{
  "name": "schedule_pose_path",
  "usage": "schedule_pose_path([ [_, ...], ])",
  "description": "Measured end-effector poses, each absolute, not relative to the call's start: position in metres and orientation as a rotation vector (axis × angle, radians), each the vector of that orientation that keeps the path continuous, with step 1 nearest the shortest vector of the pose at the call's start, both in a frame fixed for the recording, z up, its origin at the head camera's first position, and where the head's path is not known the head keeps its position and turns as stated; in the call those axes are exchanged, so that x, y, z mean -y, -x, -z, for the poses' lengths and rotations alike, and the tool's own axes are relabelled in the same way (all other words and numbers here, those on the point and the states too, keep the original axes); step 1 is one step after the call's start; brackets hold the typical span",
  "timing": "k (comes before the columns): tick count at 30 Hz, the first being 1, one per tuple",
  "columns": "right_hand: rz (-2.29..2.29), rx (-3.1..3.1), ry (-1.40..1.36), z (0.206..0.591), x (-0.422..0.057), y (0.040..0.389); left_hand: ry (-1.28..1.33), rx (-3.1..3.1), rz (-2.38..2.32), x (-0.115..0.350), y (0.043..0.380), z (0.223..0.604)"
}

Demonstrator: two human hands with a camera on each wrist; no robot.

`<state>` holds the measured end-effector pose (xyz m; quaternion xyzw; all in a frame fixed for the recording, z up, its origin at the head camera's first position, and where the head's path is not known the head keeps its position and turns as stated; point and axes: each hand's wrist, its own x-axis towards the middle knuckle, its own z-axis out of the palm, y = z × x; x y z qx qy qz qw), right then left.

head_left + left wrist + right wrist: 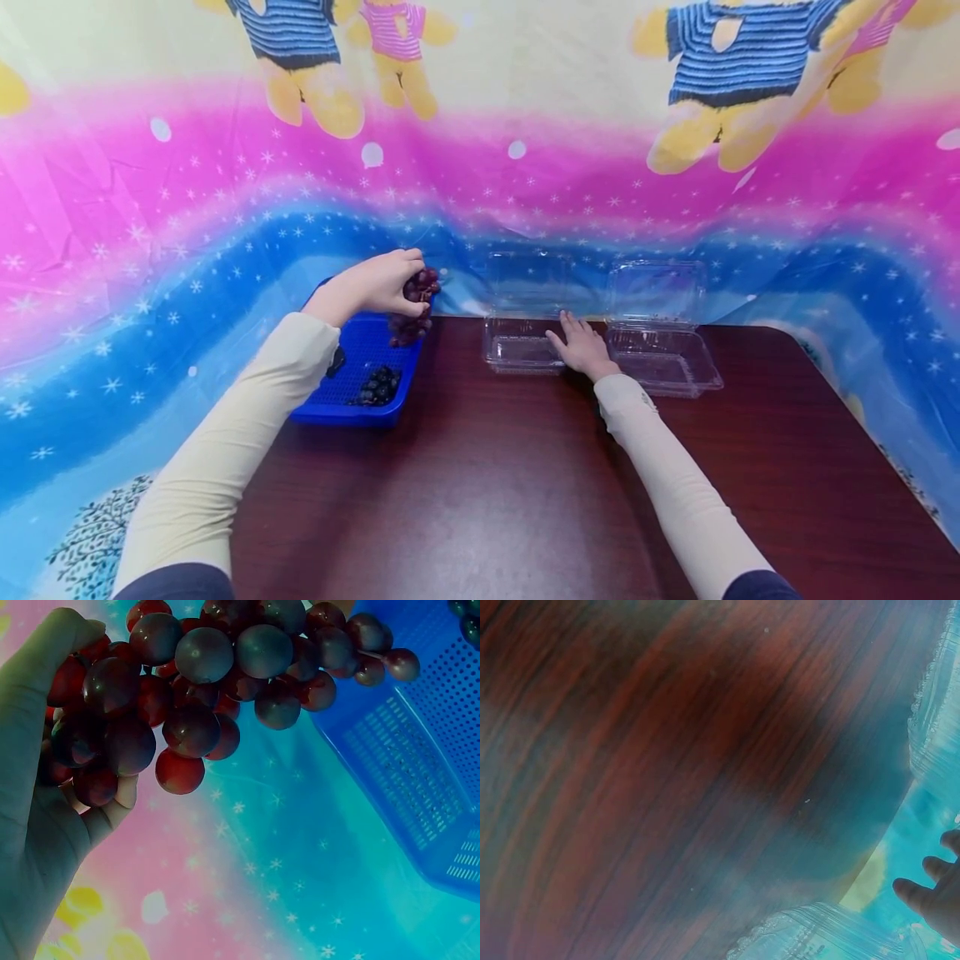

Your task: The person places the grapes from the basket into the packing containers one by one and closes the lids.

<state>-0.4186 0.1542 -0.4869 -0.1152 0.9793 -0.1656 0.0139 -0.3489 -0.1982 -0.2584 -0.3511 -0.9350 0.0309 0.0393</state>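
My left hand [378, 283] holds a bunch of dark red grapes [422, 286] above the right rim of a blue plastic basket [386, 414]. In the left wrist view, thumb and fingers curl round one end of the red grapes [199, 656], and the rest of the bunch hangs away from the palm. Darker, nearly black grapes [378, 386] lie in the basket. My right hand [583, 346] has its fingers spread near the right side of a clear plastic box [517, 354] with its lid up. Whether it touches that box I cannot tell.
A second clear plastic box [663, 367], lid raised, stands to the right of the right hand. Both boxes sit at the far edge of the dark brown wooden table [480, 483]. Behind the table hangs a patterned cloth [525, 192].
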Motion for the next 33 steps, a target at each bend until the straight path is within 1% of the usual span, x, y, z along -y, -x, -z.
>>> schedule_pose_path([
  [11,0.536,-3.044,0.367,0.493,-0.156,0.42,1.089,2.855,-0.057,0.19,0.349,0.255],
  [33,0.564,-3.036,0.356,0.486,-0.154,0.417,1.126,2.843,-0.044,0.173,0.355,0.25],
])
